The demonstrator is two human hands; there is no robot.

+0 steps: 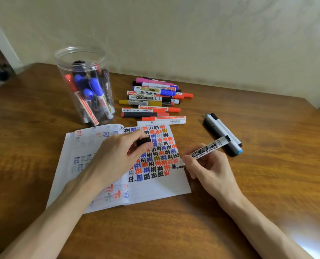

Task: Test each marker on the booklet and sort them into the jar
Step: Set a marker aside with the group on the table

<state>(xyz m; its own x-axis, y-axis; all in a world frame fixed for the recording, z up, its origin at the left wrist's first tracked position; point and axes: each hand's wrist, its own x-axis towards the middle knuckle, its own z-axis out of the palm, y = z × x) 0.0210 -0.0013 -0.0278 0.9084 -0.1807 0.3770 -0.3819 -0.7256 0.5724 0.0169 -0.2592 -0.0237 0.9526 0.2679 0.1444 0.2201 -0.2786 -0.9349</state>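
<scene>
the step in hand is the test itself. the booklet [155,191] lies open on the table [267,184], and its right page is crowded with rows of black, blue, red and ochre marks. the right hand [209,165] grips a marker [211,147] like a pen, fingers and thumb curled round the lower barrel. the white tip sits at the right edge of that page, at the end of a row of marks. whether the tip touches the paper is too fine to tell. the left hand [121,152] rests on the booklet's middle and pinches a black cap [143,141] between thumb and fingers, so both hands are closed on something.

the jar [67,64] stands upright and lidless just beyond the booklet's left page, already holding several red, blue and dark markers. a pile [151,101] of capped markers lies just beyond the right page, apparently waiting their turn. a few more markers [220,133] lie together to the right of the booklet, near the raised end of the held marker. what that group is for cannot be told from here.

judging by the full pile, the task looks partly done with a good share left. the next move calls for a short stroke in the free space at the page's edge and a look at whether ink shows. then the cap goes back on, which means bringing the left hand's cap in line with the tip and pressing it home. after that the marker has to be carried over the booklet to the jar and dropped in end first, without knocking the jar.
</scene>
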